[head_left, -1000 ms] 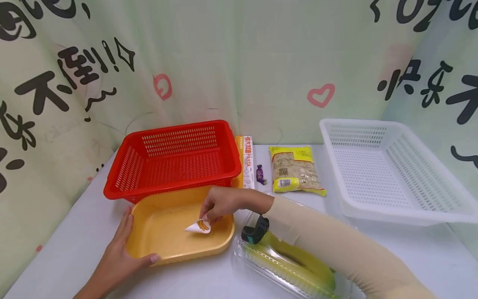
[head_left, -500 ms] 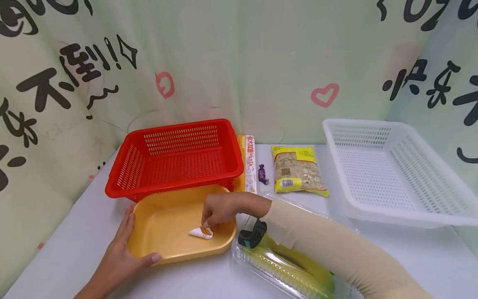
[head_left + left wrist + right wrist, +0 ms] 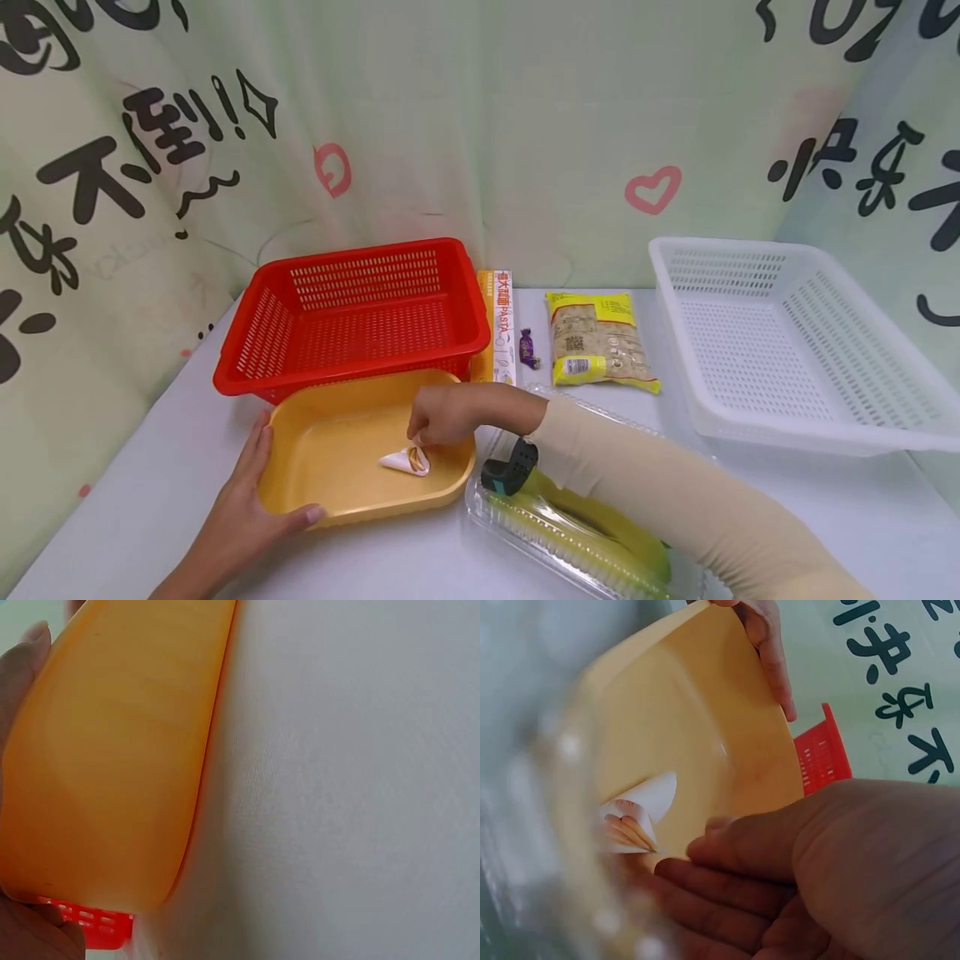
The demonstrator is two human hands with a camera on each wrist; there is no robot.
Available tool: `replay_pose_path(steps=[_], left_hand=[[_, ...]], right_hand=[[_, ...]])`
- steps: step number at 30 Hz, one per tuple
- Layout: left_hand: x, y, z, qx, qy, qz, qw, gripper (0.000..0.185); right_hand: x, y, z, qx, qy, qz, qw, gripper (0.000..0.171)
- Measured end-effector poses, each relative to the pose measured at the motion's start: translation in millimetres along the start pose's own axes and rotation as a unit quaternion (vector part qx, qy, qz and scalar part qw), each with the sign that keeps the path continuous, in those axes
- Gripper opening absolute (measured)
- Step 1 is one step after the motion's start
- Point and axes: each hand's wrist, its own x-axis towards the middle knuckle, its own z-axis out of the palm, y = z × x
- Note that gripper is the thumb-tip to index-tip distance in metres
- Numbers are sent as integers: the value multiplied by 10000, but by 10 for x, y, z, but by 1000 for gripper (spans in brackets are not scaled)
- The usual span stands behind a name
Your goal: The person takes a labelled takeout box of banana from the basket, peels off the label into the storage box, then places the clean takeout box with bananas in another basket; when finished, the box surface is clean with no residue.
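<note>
On the desk (image 3: 135, 500), the left hand (image 3: 240, 508) grips the yellow tray (image 3: 330, 442); the right hand's (image 3: 442, 414) loose fingers hover over a folded card (image 3: 405, 461), tip toward the desk's left edge.

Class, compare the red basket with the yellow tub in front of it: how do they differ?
The red basket has slotted walls and floor; the yellow tub is solid. The red basket holds nothing visible; the yellow tub holds a small white packet. The left hand grips only the yellow tub. Both are rectangular plastic containers, open-topped.
</note>
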Motion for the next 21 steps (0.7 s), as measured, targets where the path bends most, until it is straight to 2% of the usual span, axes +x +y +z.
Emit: replay_pose_path(steps=[7,21], left_hand=[[1,-3,0,12,-12,24,10000,130],[3,11,-6,16,-56,-24,10000,130]], right_hand=[[-85,45,-21,309,211,-426,9984,24],[-418,51,-94,1087,791,-505,9896,29]])
